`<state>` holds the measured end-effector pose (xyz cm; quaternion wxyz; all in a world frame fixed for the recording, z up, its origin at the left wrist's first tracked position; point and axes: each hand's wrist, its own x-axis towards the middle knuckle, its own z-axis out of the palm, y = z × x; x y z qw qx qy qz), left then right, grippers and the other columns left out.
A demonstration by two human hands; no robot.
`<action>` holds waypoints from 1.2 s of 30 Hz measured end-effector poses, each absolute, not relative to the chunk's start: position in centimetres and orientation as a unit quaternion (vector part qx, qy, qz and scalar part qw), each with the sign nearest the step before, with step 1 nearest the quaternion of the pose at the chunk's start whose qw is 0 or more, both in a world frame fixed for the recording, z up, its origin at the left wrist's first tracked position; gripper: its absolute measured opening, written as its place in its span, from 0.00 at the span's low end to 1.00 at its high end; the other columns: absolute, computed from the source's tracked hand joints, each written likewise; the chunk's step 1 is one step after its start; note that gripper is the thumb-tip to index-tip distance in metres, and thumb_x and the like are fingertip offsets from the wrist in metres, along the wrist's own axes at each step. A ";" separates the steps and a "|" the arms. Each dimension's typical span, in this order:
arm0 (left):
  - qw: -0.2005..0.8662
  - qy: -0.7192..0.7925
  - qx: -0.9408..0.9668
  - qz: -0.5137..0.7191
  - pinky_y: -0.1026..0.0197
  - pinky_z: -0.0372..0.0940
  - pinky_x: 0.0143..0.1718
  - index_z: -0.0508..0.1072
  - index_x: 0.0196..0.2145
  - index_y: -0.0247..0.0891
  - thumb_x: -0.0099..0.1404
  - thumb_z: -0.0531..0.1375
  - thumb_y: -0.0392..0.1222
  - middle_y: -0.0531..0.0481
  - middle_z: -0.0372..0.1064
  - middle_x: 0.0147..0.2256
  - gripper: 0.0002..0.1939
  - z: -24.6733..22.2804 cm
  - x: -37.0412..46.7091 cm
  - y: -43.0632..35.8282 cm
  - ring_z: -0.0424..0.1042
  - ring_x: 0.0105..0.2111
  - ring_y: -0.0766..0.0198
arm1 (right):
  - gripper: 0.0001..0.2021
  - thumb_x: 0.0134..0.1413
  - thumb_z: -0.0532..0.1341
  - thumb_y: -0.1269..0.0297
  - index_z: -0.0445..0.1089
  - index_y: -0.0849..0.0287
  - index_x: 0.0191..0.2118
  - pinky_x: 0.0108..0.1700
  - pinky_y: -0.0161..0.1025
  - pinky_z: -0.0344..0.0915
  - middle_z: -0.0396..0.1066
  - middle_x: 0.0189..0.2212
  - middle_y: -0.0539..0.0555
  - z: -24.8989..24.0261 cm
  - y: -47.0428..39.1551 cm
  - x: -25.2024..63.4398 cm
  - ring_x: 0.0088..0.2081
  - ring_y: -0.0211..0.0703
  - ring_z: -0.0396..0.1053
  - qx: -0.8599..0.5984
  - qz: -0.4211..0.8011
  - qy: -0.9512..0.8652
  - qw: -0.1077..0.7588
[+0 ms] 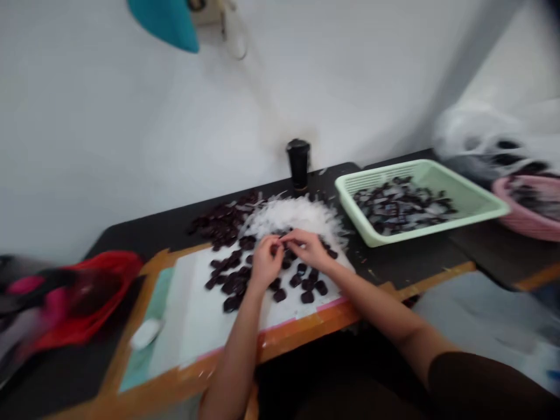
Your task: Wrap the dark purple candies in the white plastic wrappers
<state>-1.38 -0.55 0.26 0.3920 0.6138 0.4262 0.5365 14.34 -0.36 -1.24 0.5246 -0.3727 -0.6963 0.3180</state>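
My left hand point(267, 261) and my right hand point(307, 247) meet at their fingertips over the white work sheet point(196, 321). Both are closed in a pinch. What lies between the fingers is too small and blurred to make out. Around and under my hands are several small, dark, squarish flat pieces point(307, 297), some single, some overlapping. Just beyond my fingers rises a heap of thin white strips point(297, 214). Left of that heap lies a pile of dark reddish pieces point(225, 220).
A pale green basket point(464, 219) at the right holds many dark and whitish pieces. Beyond it stands a pink basket point(531, 219). A black cup point(299, 163) is near the wall. A white round object point(146, 334) and a red bag point(94, 321) are at left.
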 end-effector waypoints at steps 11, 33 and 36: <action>0.409 0.472 0.551 0.554 0.66 0.66 0.29 0.74 0.23 0.41 0.42 0.68 0.26 0.53 0.72 0.30 0.13 -0.2 -1.0 0.7 0.68 0.29 0.63 | 0.09 0.53 0.61 0.60 0.74 0.59 0.38 0.34 0.33 0.64 0.72 0.31 0.52 -1.4 0.6 14.0 0.30 0.36 0.66 -0.385 0.382 -0.663 0.516; 0.727 0.410 0.318 0.451 0.64 0.72 0.30 0.70 0.36 0.35 0.47 0.71 0.36 0.50 0.75 0.29 0.19 -0.6 -0.5 0.0 0.74 0.26 0.67 | 0.16 0.53 0.61 0.49 0.66 0.59 0.33 0.29 0.32 0.60 0.61 0.24 0.48 -0.8 0.4 14.1 0.26 0.34 0.59 -0.398 0.444 -0.536 0.598; 0.716 0.393 0.317 0.483 0.63 0.71 0.29 0.71 0.35 0.36 0.46 0.72 0.42 0.51 0.74 0.29 0.20 -1.1 0.0 -0.3 0.73 0.25 0.67 | 0.15 0.53 0.61 0.51 0.66 0.59 0.33 0.30 0.32 0.61 0.64 0.26 0.48 -0.8 0.1 14.3 0.27 0.33 0.61 -0.378 0.465 -0.514 0.613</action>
